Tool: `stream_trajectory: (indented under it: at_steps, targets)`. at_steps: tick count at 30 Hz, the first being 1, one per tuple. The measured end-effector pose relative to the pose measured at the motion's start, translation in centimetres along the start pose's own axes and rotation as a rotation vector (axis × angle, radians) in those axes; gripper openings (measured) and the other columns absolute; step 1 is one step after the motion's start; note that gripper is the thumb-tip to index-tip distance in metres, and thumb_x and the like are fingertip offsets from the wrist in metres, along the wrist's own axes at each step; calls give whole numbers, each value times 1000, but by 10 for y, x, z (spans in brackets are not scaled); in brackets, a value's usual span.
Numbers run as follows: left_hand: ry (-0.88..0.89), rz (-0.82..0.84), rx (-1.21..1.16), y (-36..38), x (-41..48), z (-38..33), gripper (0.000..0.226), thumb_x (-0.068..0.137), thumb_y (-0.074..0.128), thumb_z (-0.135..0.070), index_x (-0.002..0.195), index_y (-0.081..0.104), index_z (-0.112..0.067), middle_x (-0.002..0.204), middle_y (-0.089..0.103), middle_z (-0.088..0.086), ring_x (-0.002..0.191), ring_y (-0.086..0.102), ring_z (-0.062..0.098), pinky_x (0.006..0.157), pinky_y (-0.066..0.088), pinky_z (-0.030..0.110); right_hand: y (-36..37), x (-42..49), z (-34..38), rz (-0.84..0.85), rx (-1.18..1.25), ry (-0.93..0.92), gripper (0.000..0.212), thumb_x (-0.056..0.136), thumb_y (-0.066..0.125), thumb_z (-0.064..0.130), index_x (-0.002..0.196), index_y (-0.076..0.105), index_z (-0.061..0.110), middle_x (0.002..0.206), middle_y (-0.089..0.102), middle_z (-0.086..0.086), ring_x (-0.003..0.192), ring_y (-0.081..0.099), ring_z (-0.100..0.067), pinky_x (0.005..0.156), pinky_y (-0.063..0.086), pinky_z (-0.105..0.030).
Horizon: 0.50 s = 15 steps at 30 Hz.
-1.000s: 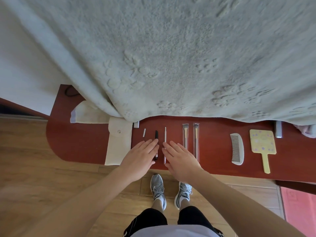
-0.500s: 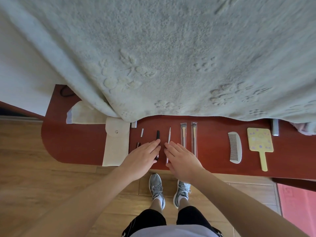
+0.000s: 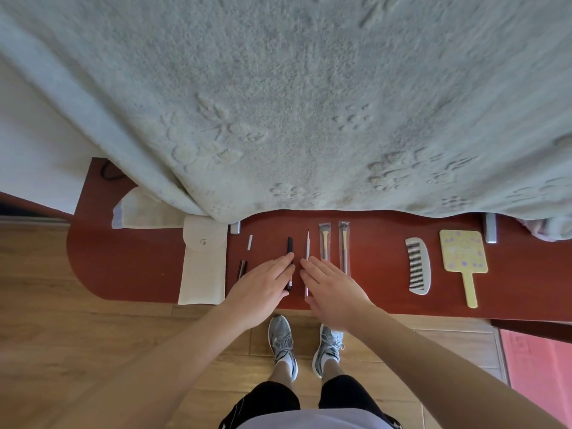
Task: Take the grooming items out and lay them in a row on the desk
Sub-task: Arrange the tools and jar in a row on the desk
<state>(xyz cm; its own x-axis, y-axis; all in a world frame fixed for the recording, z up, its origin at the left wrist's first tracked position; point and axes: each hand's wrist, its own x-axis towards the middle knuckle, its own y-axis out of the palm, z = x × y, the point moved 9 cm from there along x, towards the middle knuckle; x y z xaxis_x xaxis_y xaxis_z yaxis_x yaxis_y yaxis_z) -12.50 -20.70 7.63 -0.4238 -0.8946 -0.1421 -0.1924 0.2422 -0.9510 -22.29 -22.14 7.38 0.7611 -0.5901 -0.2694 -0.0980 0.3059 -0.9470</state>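
Along the front of the red counter (image 3: 130, 261) we have a row laid out, each piece pointing away from us. From the left come a small dark stick (image 3: 241, 269), a short white piece (image 3: 250, 242) set a little further back, a black stick (image 3: 289, 249), a thin white stick (image 3: 307, 252) and two brushes in clear sleeves (image 3: 324, 243) side by side. Well apart to the right lie a white comb (image 3: 418, 266) and a yellow hand mirror (image 3: 462, 255), its handle toward us.

Our left hand (image 3: 261, 287) lies flat with straight fingers and grips nothing; its fingertips rest against the black stick and hide part of its near half. Our right hand (image 3: 332, 289) is flat and open too, holding nothing, its forefinger just beside the thin white stick. The two hands are close together but do not touch.

Left of the row a cream pouch (image 3: 202, 261) with a snap reaches the counter's front edge. A pale fleecy blanket (image 3: 309, 103) hangs over the back of the counter. Below, we see our grey shoes (image 3: 283, 342) on the wooden floor (image 3: 77, 335) and a pink mat (image 3: 538, 366) at the right.
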Motion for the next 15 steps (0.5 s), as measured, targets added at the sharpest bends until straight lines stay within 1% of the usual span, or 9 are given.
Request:
stream_trajectory:
  at_steps: [8,13,15]
  targets:
    - [-5,5,-2,2,4,-3,56,86,73,-31,135,56,-9,149,46,8,125,56,19,106,42,31,1,-2,-3,12,12,10,55,93,51,35,140,44,8,151,36,-9,141,30,-25,113,10,-34]
    - [-21,2,-13,2,3,-3,57,85,74,-30,135,56,-9,148,47,8,124,57,20,105,43,31,0,-3,-3,-4,34,2,56,96,46,36,143,38,8,155,29,-9,144,24,-25,113,6,-34]
    - [-28,6,-25,2,3,-2,57,86,73,-29,136,55,-9,149,46,8,125,56,20,105,43,32,0,-3,-3,-6,34,4,56,96,46,36,144,38,9,154,30,-8,144,23,-24,113,6,-34]
